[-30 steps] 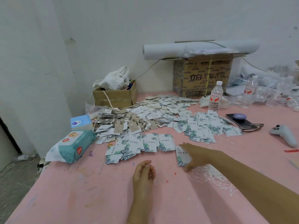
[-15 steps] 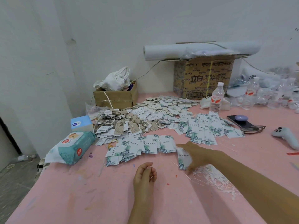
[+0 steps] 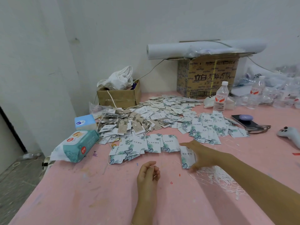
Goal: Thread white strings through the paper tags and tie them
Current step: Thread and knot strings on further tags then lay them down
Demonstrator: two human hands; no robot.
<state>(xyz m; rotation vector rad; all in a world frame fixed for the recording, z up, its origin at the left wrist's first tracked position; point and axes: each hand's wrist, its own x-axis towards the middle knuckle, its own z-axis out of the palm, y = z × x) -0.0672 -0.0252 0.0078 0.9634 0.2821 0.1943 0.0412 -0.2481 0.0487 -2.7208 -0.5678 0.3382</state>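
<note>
My right hand (image 3: 203, 155) grips a small stack of white paper tags with green leaf print (image 3: 186, 157), tilted on the pink table (image 3: 81, 192). It sits at the right end of a row of the same tags (image 3: 151, 145). A loose pile of white strings (image 3: 217, 177) lies just right of and below that hand. My left hand (image 3: 147, 174) rests on the table nearer me, fingers curled, thumb and forefinger pinching what looks like a thin white string. More leaf tags (image 3: 209, 127) and strung brown tags (image 3: 129, 125) are heaped behind.
A wet-wipes pack (image 3: 76, 145) and a blue tissue box (image 3: 85, 121) lie at the left edge. Two cardboard boxes (image 3: 120, 98) (image 3: 207, 77) stand at the wall. A water bottle (image 3: 221, 96), a phone (image 3: 245, 121) and a grey controller (image 3: 290, 135) are at the right.
My right hand has lifted and tilted the tag stack slightly toward me. My left hand has barely shifted.
</note>
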